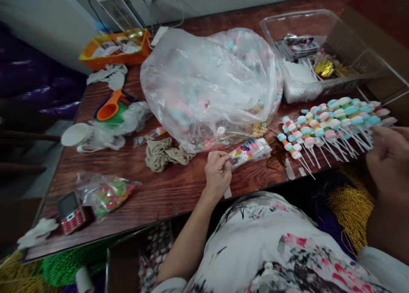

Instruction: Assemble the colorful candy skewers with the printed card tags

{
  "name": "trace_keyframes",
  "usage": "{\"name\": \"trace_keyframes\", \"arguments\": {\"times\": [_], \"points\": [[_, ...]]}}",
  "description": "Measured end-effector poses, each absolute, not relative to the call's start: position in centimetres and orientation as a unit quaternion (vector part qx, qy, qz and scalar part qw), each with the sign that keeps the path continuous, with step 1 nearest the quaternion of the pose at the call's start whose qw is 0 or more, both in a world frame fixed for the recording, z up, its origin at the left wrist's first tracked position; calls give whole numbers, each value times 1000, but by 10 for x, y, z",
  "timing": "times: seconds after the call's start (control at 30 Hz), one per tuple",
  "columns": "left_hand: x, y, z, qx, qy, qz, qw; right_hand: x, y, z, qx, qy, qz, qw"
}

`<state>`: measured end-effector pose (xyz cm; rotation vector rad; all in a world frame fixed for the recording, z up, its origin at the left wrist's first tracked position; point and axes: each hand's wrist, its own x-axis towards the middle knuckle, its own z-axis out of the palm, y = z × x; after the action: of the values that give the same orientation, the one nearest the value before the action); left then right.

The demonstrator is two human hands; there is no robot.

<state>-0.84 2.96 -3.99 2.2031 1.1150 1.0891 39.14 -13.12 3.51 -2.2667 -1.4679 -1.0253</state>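
My left hand (218,172) is closed in a pinch at the left end of some printed clear plastic bags (251,151), which lie flat near the table's front edge. My right hand (388,156), blurred, hovers at the right edge of the view with its fingers curled; what they hold, if anything, does not show. Close to it lie rows of pastel marshmallow skewers (332,120) on white sticks, the sticks pointing towards me. Between the bags and the skewers sits a small heap of brown twist ties (276,152).
A big clear bag of marshmallows (211,77) fills the table's middle. Behind the skewers stands a clear plastic bin (348,77) with sticks and packets. At left are an orange basket (105,62), a white cup (76,135), a crumpled cloth (159,154), a candy bag (111,195) and a phone (70,213).
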Motion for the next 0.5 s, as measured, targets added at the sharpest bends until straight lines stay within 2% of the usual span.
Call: {"name": "trace_keyframes", "arguments": {"times": [0.13,0.27,0.4,0.5], "points": [[1,33,-38,795,392,435,163,415,-142,38,-811,-522,-252,74],[10,30,-53,879,347,308,113,436,-137,40,-760,-639,-105,55],[7,27,-62,876,361,280,154,460,-120,35,-741,-671,2,-8],[1,27,-61,841,372,325,219,457,-110,35,-720,-693,-15,22]]}}
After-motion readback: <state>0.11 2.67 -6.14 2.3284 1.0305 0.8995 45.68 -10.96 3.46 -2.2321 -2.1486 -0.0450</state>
